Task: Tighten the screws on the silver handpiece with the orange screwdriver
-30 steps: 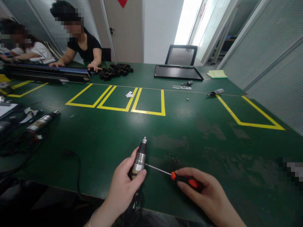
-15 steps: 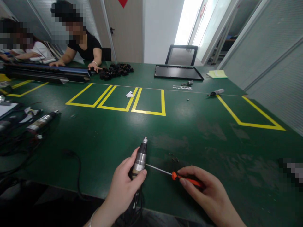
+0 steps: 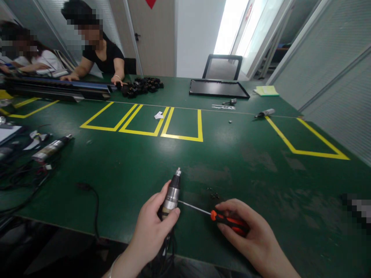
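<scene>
My left hand point(image 3: 155, 227) is wrapped round a silver and black electric screwdriver point(image 3: 172, 196), its tip pointing away from me and its cable hanging below. My right hand point(image 3: 249, 235) grips a screwdriver point(image 3: 228, 222) by its orange and black handle. The thin shaft runs left, and its tip meets the side of the electric screwdriver's metal body. Whether the tip sits in a screw is too small to tell. Just beyond the shaft, several tiny screws point(image 3: 213, 194) lie on the green table point(image 3: 130, 166).
At left lie another electric screwdriver point(image 3: 52, 150) and tangled cables point(image 3: 20, 189). Yellow tape point(image 3: 181, 137) marks areas on the table. Farther back are a black panel point(image 3: 218, 88), a pile of black parts point(image 3: 142, 87) and a grey tool point(image 3: 265, 113). Two people sit at the far left.
The screwdriver handle has turned in my right hand, so more black shows on it now. My right fingers have shifted slightly; my left hand and the electric screwdriver stay in place.
</scene>
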Demonstrator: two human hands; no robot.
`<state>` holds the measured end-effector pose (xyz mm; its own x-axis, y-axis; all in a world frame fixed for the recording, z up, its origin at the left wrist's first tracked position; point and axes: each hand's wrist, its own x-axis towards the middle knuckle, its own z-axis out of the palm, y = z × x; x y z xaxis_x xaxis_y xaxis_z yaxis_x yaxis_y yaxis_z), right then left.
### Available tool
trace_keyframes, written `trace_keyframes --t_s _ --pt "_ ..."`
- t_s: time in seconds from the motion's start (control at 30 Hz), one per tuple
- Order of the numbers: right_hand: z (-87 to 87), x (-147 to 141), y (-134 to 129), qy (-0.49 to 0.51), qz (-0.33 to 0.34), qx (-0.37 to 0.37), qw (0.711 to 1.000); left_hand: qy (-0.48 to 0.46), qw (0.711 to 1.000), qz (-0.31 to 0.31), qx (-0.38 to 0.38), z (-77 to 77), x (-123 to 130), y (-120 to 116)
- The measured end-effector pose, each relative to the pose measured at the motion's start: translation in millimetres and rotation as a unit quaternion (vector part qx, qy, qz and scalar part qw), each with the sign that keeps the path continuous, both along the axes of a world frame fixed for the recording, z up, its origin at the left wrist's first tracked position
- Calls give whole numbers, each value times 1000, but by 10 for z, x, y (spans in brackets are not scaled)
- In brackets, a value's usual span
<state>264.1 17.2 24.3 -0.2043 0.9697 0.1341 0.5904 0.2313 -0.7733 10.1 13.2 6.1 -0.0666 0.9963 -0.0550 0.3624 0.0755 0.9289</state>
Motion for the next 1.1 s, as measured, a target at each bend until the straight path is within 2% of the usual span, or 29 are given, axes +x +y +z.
trace_keyframes --t_s 0.3,0.7,1.1 --pt "33 37 -30 51 -5 -85 995 0 1000 6 12 16 -5 -7" --pt "51 28 -32 60 -44 -22 997 -2 1000 5 13 -25 -4 -5" --pt "16 8 34 -20 8 22 1000 -6 1000 5 10 -24 -13 -4"
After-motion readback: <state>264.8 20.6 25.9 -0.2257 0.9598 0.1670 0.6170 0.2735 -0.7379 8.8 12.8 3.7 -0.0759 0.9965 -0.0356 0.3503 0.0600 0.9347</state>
